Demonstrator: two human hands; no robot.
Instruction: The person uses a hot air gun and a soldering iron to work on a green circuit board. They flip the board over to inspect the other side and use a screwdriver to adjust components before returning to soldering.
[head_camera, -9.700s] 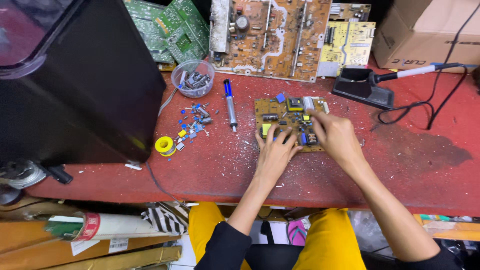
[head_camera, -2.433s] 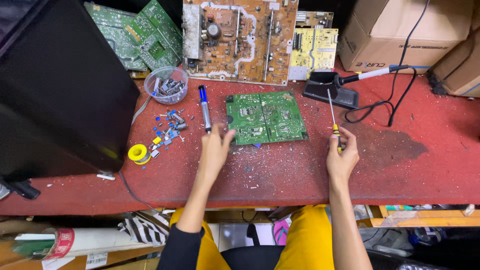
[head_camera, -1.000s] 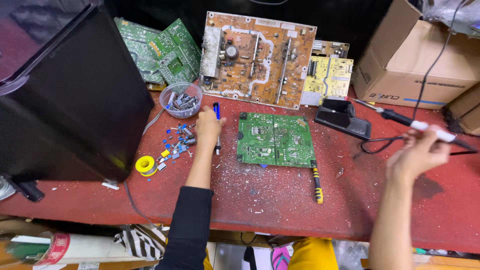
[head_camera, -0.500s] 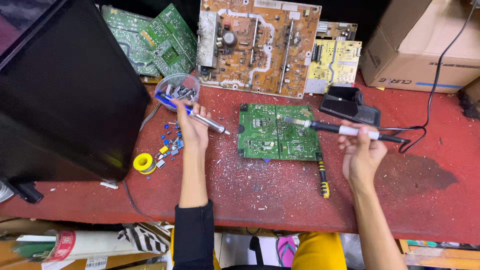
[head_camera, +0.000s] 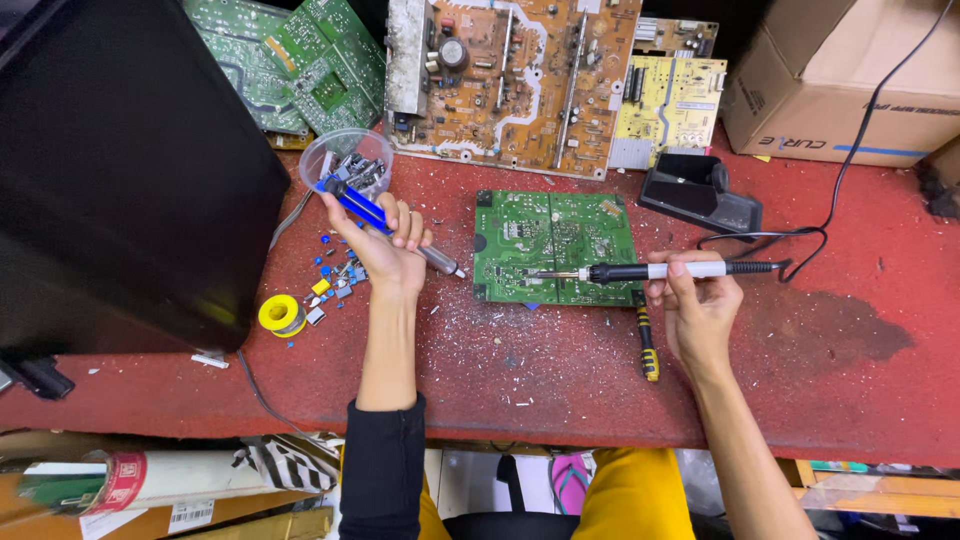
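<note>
The left hand (head_camera: 385, 250) has its fingers (head_camera: 405, 225) curled tight around a blue pump (head_camera: 385, 222), whose metal tip pokes out toward the green board (head_camera: 553, 247). Just behind these fingers, touching the pump's rear end, stands a clear cup (head_camera: 345, 160) holding a heap of small dark and silver parts. Below the cup, loose blue and yellow bits (head_camera: 335, 275) lie beside the wrist, and a yellow solder reel (head_camera: 282, 315) sits further out.

The right hand (head_camera: 695, 305) pinches a soldering iron (head_camera: 655, 271) between thumb and 2 fingers (head_camera: 680, 275), fully closed on its white grip. The iron's tip rests on the board's lower edge. A yellow-black screwdriver (head_camera: 647, 340) lies just left of this hand. Beyond the fingers sits the black stand (head_camera: 700, 190), empty of the iron.

Compared with 0.5 s ago, the pump has dropped lower and nearer the board, and the iron's tip has slid from the board's top area down to its lower edge.
</note>
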